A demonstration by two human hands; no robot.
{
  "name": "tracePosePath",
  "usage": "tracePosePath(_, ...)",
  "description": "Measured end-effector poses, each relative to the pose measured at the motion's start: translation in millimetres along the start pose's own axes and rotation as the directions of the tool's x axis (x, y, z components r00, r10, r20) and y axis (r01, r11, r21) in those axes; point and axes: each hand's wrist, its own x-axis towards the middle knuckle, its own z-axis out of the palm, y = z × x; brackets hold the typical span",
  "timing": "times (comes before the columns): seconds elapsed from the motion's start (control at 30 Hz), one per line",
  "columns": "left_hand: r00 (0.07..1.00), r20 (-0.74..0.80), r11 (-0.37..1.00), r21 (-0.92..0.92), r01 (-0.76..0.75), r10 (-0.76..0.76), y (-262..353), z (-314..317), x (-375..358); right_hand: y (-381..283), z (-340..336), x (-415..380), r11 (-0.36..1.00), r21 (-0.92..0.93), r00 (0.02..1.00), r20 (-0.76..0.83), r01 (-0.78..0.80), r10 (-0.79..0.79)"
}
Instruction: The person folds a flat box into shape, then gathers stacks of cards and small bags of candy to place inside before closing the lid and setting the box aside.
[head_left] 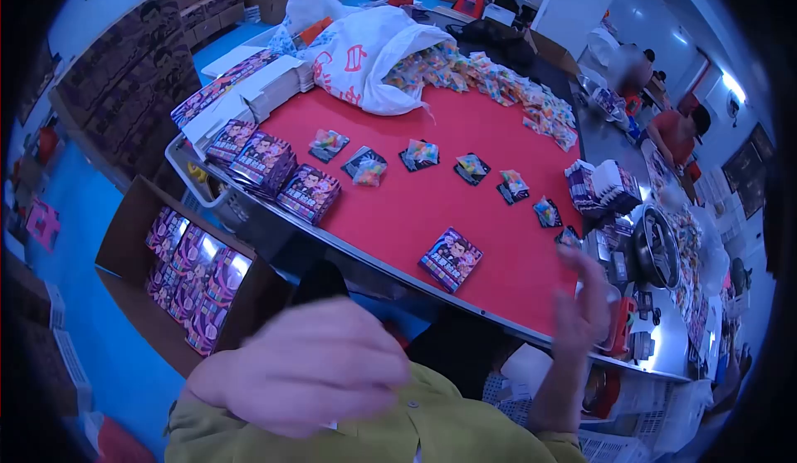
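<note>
My left hand (320, 367) is in front of my body, smeared by motion. Its fingers look curled, but whether they hold anything cannot be made out. Over the right side of the red table top, my right hand (584, 301) is raised with fingers apart and nothing visible in it. Its fingertips are nearest a black card with a candy packet (568, 236). A printed purple box (451, 259) lies between the hands near the table's front edge. Several more candy packets (471, 168) on black cards form an arc across the red surface (398, 205).
A white sack (357, 60) spills candy packets (490, 81) along the back. Purple boxes (264, 162) and white boxes (270, 89) stand at left, above a carton (124, 247) of purple packs. Boxes (602, 187) and a metal bowl (656, 247) are at right. A co-worker (677, 135) works beyond.
</note>
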Motion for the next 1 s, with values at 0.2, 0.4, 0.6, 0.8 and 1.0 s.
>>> tracePosePath(0.2,1.000,0.014,0.995,0.102,0.002,-0.003,10,35,-9,111,116,1,0.834,-0.532,0.833,0.391,-0.143,0.392)
tracePosePath(0.4,0.992,-0.028,0.950,0.293,-0.108,0.121,4,3,-26,112,134,-8,0.932,-0.324,0.855,0.425,-0.163,0.298)
tracePosePath(0.6,0.671,-0.245,0.702,-0.066,0.709,-0.700,-132,59,-77,98,137,-11,0.957,0.096,0.927,0.290,-0.275,0.238)
tracePosePath(0.8,0.641,-0.050,0.604,-0.396,0.691,-0.766,-190,121,-91,88,138,-29,0.936,0.282,0.975,0.141,-0.208,0.174)
tracePosePath(1.0,0.490,-0.102,0.403,-0.723,0.562,-0.866,-198,146,-86,94,134,-46,0.969,0.228,0.982,0.180,-0.096,0.055)
